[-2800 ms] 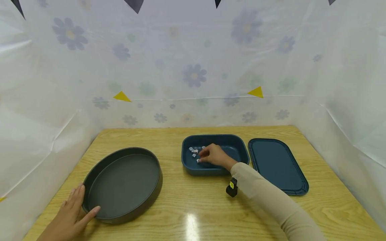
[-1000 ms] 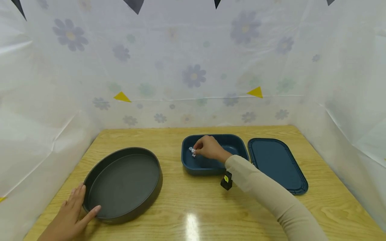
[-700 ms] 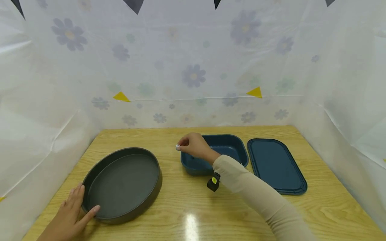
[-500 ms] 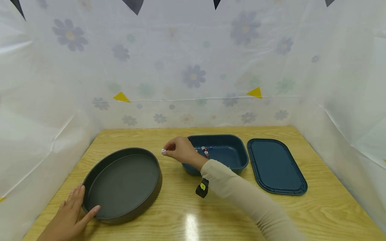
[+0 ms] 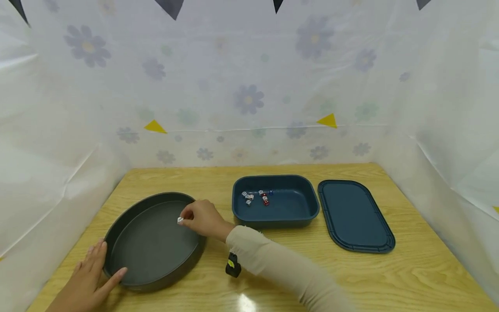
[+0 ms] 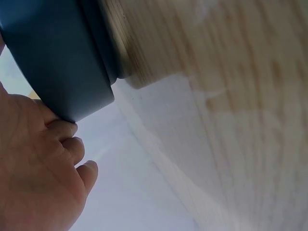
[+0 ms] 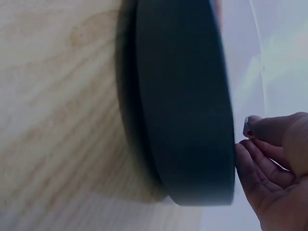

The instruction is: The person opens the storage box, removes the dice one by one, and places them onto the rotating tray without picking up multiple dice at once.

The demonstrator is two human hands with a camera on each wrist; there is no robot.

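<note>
My right hand (image 5: 196,218) hovers over the round dark pan (image 5: 128,268) and pinches a small white die (image 5: 180,220) at its fingertips. In the right wrist view the die (image 7: 248,128) shows just past the pan's outer wall (image 7: 183,106). My left hand (image 5: 90,276) rests flat against the pan's near left rim, fingers straight; the left wrist view shows those fingers (image 6: 62,144) touching the pan wall (image 6: 53,57). A blue rectangular tub (image 5: 296,219) holds several dice (image 5: 255,197), white ones plus a red and a blue.
The tub's blue lid (image 5: 354,216) lies flat to its right on the wooden table (image 5: 390,277). White flowered sheeting walls in the table on three sides. A small black device with a yellow mark (image 5: 233,265) hangs under my right wrist.
My right hand picked a white die out of the blue tub and carried it left, from the tub to above the round pan. The left hand stayed on the pan's rim.
</note>
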